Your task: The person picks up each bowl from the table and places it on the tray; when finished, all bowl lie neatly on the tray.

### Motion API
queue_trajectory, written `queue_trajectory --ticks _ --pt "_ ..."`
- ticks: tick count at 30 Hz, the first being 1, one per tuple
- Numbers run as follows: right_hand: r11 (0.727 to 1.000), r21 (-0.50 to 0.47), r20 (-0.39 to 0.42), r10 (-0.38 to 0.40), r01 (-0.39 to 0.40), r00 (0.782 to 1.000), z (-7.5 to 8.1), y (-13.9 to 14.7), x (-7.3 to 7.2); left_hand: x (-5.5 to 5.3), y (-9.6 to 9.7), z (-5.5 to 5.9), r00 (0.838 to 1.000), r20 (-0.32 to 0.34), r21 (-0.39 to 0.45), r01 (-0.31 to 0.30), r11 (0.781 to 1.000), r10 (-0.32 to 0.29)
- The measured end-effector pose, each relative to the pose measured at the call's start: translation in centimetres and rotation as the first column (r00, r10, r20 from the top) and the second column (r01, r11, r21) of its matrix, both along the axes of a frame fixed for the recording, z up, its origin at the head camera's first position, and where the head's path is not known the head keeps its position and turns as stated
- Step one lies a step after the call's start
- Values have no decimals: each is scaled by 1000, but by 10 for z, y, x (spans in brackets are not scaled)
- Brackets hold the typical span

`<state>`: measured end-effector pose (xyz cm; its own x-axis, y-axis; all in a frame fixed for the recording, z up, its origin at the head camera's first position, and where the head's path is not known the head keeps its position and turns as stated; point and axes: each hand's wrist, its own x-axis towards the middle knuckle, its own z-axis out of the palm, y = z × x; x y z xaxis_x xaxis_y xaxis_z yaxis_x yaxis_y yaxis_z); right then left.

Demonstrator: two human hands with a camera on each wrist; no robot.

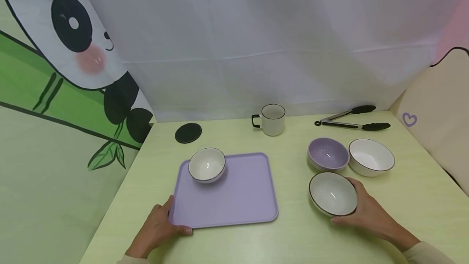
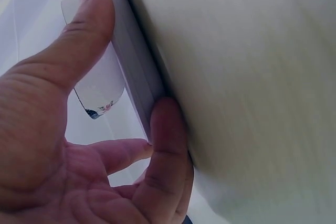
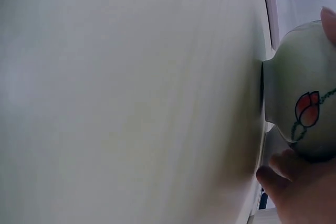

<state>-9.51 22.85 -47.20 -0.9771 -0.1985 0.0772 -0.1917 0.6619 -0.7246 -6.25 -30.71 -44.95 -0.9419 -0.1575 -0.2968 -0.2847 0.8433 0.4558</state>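
Bench (image 1: 293, 239): lilac tray (image 1: 234, 199) mid-front, one speckled bowl (image 1: 207, 165) already on its far-left corner. Left hand (image 1: 157, 227) pinches tray's near-left edge. Right hand (image 1: 370, 211) cups white bowl (image 1: 332, 194) right of tray; purple bowl (image 1: 327, 154), second white bowl (image 1: 371, 157) wait behind. Tray mostly free; clear gap to it.
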Motion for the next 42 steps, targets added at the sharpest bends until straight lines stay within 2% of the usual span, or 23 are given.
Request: queue_trajectory --ticks 20,28,34,42 --pt "1000 -23 -51 0 -1 999 2 -8 -2 1 3 2 1000 -8 1 -1 1000 1" --pt "995 -89 -50 36 -40 998 10 -14 -5 1 3 3 1000 -14 2 4 1000 -4" --pt "988 -142 -39 52 -57 998 27 -28 -14 1 1 2 1000 -17 -4 0 1000 0" --pt "964 -250 -41 81 -88 996 34 -52 -31 2 2 1 1000 -27 17 0 1000 1"
